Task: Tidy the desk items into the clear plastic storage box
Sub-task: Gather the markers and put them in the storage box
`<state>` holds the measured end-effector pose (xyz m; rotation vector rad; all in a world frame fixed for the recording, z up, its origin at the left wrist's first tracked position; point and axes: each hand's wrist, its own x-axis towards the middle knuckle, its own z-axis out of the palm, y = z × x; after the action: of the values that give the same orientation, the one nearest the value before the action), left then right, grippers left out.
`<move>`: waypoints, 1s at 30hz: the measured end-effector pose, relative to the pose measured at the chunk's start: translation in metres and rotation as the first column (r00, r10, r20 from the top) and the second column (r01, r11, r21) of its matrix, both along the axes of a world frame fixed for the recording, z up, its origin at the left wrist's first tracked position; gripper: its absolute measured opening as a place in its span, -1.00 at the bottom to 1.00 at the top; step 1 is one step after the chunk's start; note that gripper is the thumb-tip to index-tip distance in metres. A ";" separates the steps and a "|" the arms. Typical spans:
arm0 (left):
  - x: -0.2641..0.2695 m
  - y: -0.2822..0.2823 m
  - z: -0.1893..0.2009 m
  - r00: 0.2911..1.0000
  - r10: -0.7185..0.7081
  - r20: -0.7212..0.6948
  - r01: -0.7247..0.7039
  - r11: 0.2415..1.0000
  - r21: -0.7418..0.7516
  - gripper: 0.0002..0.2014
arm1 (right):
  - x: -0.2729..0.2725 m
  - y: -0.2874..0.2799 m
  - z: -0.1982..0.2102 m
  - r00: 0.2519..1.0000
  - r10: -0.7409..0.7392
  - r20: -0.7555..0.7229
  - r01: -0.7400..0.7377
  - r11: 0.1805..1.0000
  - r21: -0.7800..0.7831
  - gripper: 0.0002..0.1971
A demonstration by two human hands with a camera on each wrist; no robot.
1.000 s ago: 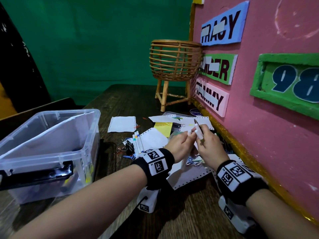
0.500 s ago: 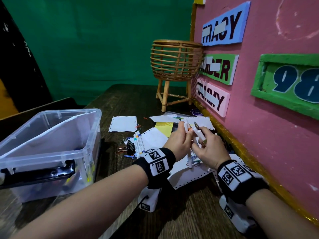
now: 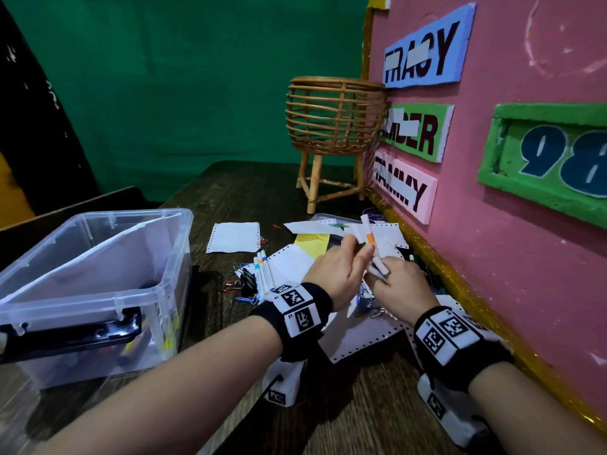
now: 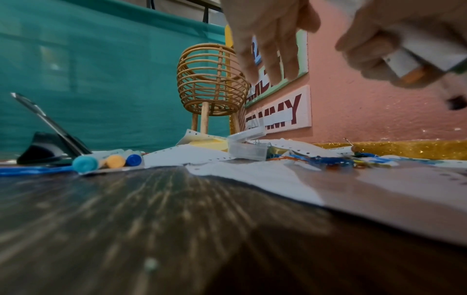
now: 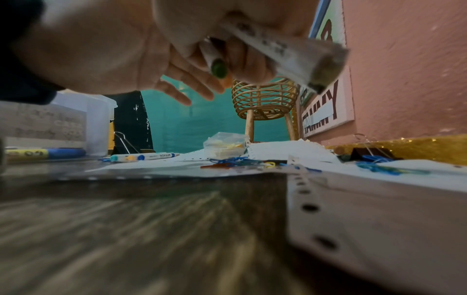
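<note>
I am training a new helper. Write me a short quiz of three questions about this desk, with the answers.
1. True or false: the box stands with no lid on.
2. Which hand grips the markers? A. left B. right C. neither
3. How many loose markers lie together beside the black clip?

Key
1. True.
2. B: the right hand has them in its grip.
3. Three.
</note>
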<state>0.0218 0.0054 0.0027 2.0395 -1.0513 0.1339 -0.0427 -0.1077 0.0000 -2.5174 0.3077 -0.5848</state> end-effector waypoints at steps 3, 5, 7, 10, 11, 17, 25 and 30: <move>0.009 0.001 0.001 0.946 0.139 0.294 -0.181 0.976 0.121 -0.63 | 0.005 -0.003 -0.003 1.000 -0.011 -0.017 0.010 0.999 -0.038 -0.85; 0.018 0.003 0.003 0.912 0.206 0.355 -0.270 0.953 0.140 -0.67 | 0.006 -0.005 -0.004 1.000 -0.020 0.022 0.020 0.999 -0.029 -0.85; 0.036 0.008 0.004 0.885 0.292 0.363 -0.398 0.879 0.264 -0.78 | 0.006 -0.006 -0.003 0.998 -0.039 0.056 0.040 0.999 -0.016 -0.86; 0.060 0.016 0.001 0.845 0.441 0.303 -0.533 0.643 0.550 -0.70 | 0.006 -0.007 -0.004 0.998 -0.062 0.019 0.062 0.998 -0.013 -0.81; 0.067 0.016 -0.002 0.820 0.511 0.259 -0.546 0.564 0.620 -0.69 | 0.007 -0.008 -0.004 0.997 -0.071 -0.001 0.071 0.997 -0.033 -0.77; 0.049 0.019 -0.007 0.677 0.729 0.105 -0.450 0.297 0.842 -0.62 | 0.008 -0.008 -0.005 0.995 -0.096 -0.032 0.095 0.995 -0.042 -0.74; 0.073 0.027 -0.025 0.808 0.547 -0.217 -0.345 0.738 0.579 -0.55 | 0.007 -0.007 -0.004 0.994 -0.086 -0.063 0.085 0.996 -0.029 -0.70; 0.058 0.005 -0.011 0.891 0.425 -0.159 -0.264 0.771 0.580 -0.63 | 0.003 -0.002 0.002 0.993 -0.104 0.049 0.102 0.994 0.027 -0.70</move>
<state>0.0801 0.0107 -0.0084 2.6656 -0.5461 -0.3013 -0.0402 -0.1094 0.0019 -2.4705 0.4256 -0.6790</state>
